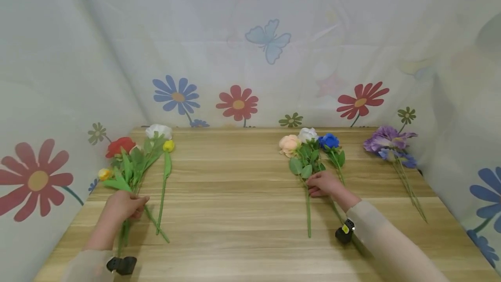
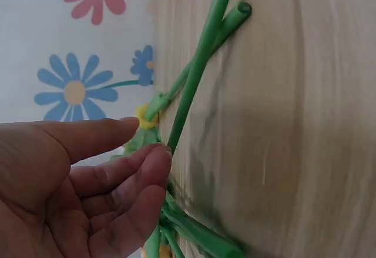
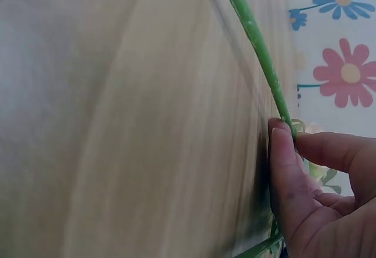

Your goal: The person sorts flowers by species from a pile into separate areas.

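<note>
the blooms lie toward the far edge of the wooden table, stems pointing back at the person, probably so the stems come first to hand and no petals get crushed. the right hand pinches a green stem between thumb and fingertip, just under the leaves; it looks to be that of the peach rose, which lies beside a white rose and near a blue rose. the left hand has its thumb and fingers loosely bent and parted, with no hold that shows; its fingertips come right beside a bunch stem, below the red flower.

from the head, the left fingers look nearly closed; the left wrist view shows the gap at the thumb, plus a cut end, seemingly the yellow tulip's, crossing behind the bunch stem. the right wrist view shows the pinch more plainly, while only the head view shows the purple blooms off to the right.
</note>
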